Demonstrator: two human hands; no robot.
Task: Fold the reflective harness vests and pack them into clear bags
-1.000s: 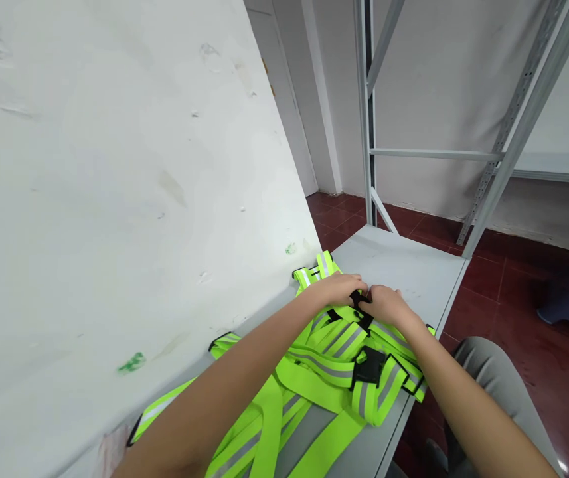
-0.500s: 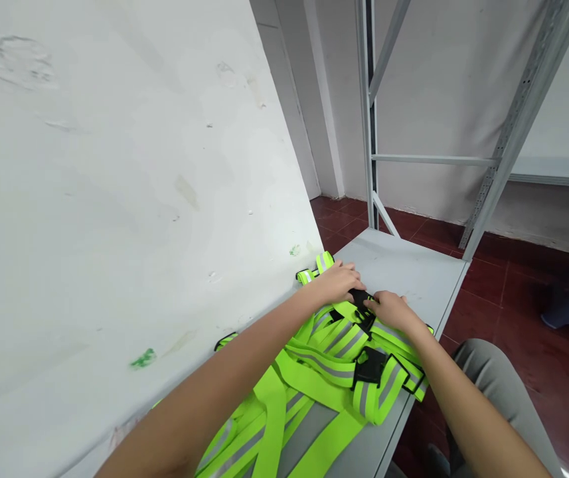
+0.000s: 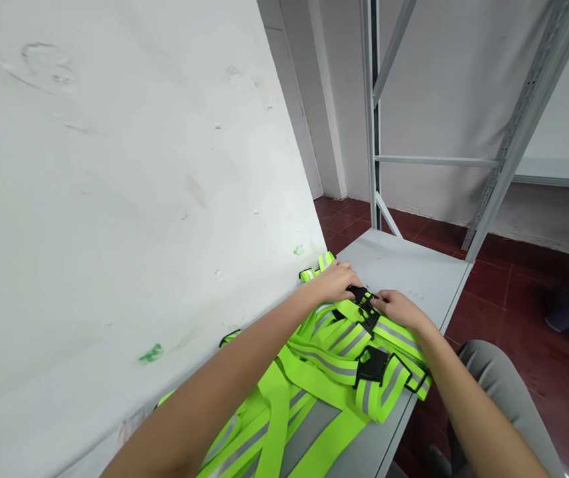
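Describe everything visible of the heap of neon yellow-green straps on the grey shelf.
The heap of flat neon yellow-green straps looks like woven fabric, many lengths carrying a grey stripe, with black plastic-looking buckles. It lies in loose overlapping folds on the grey shelf, beside the white panel. Toward its far end, the left hand holds a black buckle part, with the right hand at it. The left forearm hides some.

Loose heap of grey-striped lime straps [image 3: 309,382]
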